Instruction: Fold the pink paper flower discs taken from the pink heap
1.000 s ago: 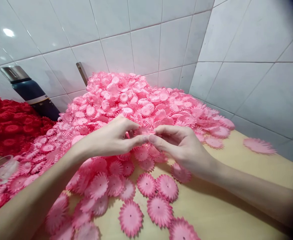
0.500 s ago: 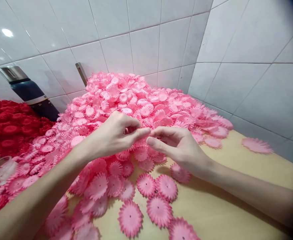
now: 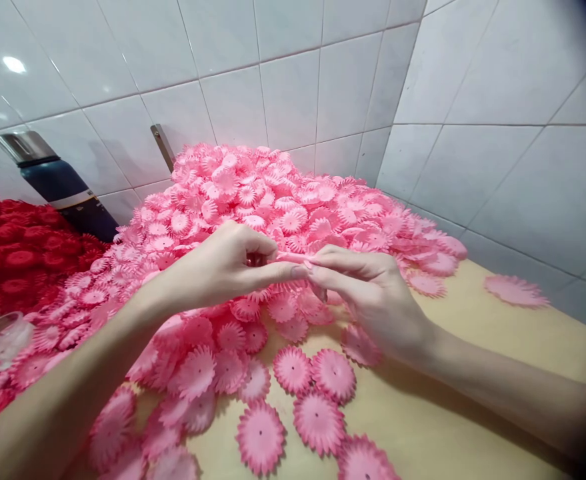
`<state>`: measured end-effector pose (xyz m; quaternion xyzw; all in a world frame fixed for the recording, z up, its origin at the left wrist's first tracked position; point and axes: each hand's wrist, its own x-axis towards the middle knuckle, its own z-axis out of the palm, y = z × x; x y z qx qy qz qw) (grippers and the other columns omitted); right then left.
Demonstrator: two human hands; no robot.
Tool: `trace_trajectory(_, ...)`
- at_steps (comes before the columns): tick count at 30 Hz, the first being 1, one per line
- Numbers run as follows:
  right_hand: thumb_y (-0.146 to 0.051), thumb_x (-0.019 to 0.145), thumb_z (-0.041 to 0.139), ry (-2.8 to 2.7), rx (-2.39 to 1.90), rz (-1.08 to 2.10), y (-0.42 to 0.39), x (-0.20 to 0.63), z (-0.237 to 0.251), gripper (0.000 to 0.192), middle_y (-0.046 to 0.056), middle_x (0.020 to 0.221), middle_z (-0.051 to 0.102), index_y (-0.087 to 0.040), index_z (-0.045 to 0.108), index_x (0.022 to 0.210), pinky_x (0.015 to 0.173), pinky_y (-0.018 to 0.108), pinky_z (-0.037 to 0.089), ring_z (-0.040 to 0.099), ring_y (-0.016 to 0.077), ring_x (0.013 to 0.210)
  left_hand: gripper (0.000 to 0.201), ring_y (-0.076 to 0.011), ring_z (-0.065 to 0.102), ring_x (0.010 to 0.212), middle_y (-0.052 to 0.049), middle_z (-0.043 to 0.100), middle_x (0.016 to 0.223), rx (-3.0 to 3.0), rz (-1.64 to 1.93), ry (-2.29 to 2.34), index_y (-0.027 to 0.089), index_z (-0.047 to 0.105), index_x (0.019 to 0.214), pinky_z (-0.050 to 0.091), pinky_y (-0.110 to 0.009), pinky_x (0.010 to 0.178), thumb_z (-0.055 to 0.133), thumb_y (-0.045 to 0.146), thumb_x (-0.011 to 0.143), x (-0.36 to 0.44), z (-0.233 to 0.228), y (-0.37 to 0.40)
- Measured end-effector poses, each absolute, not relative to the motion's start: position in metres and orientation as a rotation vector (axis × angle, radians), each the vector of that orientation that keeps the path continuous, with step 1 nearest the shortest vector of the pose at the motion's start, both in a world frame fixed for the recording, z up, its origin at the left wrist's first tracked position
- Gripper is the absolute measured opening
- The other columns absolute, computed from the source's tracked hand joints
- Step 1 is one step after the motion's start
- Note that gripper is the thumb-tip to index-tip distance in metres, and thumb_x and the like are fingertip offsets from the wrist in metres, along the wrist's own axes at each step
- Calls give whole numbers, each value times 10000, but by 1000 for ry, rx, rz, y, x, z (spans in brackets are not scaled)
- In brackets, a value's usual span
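Between my two hands is a pink scalloped flower disc, seen nearly edge-on. My left hand pinches it from the left, thumb stretched along its near side. From the right, my right hand has thumb and forefinger closed on the same disc, and the fingertips of both hands meet. Part of the disc is hidden behind the fingers. Just beyond rises a big heap of pink flower discs. Below the hands several loose discs lie flat, each with a small dark centre hole.
A dark blue bottle with a steel cap leans at the left beside a heap of red discs. A clear plastic container stands at the left edge. Tiled walls bound the yellowish table. One disc lies far right.
My right hand has turned, and its thumb and forefinger have come in against the left thumb. The disc's edge now shows between the hands. My left hand has barely moved.
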<state>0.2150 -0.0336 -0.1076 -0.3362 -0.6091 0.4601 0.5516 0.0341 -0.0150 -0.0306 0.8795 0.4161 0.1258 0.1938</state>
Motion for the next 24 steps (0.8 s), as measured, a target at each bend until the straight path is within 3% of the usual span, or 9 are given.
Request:
trace_trajectory(11, -234, 777, 657, -1278, -802, 1147, -33, 218, -110, 247, 26, 630, 578, -224, 675, 531, 608, 334, 407, 505, 170, 625, 517, -66, 212, 470, 66, 195, 547, 2410, 258, 1078, 190, 265, 540, 160, -246, 430, 587, 431, 866, 36, -27, -19)
trace_trajectory(17, -258, 744, 697, -997, -889, 1168, -11, 225, -118, 91, 45, 775, 654, -207, 733, 677, 548, 282, 420, 510, 139, 614, 514, -68, 205, 449, 64, 208, 516, 2415, 260, 1138, 191, 269, 513, 164, -263, 431, 577, 394, 871, 27, -16, -20)
trace_trajectory(21, -393, 789, 707, -1239, -812, 1274, -15, 222, -119, 182, 9, 664, 595, -222, 744, 837, 497, 273, 398, 502, 133, 571, 492, -69, 210, 447, 65, 222, 512, 2408, 290, 1169, 187, 311, 514, 159, -261, 425, 571, 392, 877, 26, -17, -19)
trace_trajectory(24, -333, 741, 775, -1462, -725, 1246, -28, 216, -115, 179, -4, 725, 626, -247, 739, 893, 579, 278, 441, 551, 142, 662, 451, -72, 234, 460, 62, 248, 515, 2439, 190, 1091, 180, 355, 526, 170, -254, 426, 574, 356, 878, 29, -22, -18)
